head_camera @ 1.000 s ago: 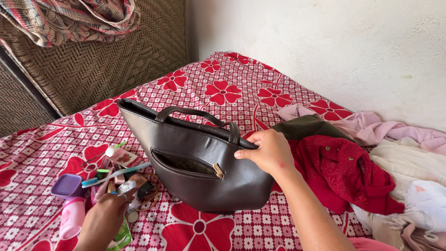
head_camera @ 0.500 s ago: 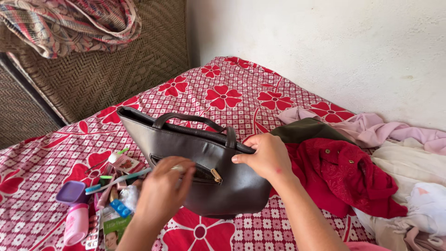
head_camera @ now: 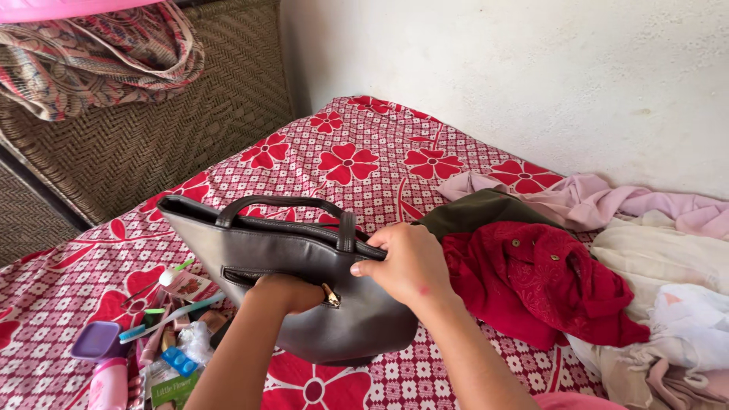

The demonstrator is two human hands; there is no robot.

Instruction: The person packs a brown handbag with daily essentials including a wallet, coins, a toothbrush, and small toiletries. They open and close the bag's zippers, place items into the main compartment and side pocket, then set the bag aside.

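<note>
Dark leather handbag (head_camera: pixel 304 296) stands mid-frame on red floral bedsheet (head_camera: pixel 364 159). Left hand (head_camera: pixel 285 292) reaches into its zip pocket, fingers hidden, can't tell grip. Right hand (head_camera: pixel 410 262) clenched on bag's top edge. Toiletries pile (head_camera: pixel 159 334) lower left; red garment (head_camera: pixel 547 281) right.

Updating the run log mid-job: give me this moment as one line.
left hand: in front zip pocket of dark grey handbag | right hand: gripping bag's top edge | bag: upright on floral bedsheet | toiletries: beside bag
</note>
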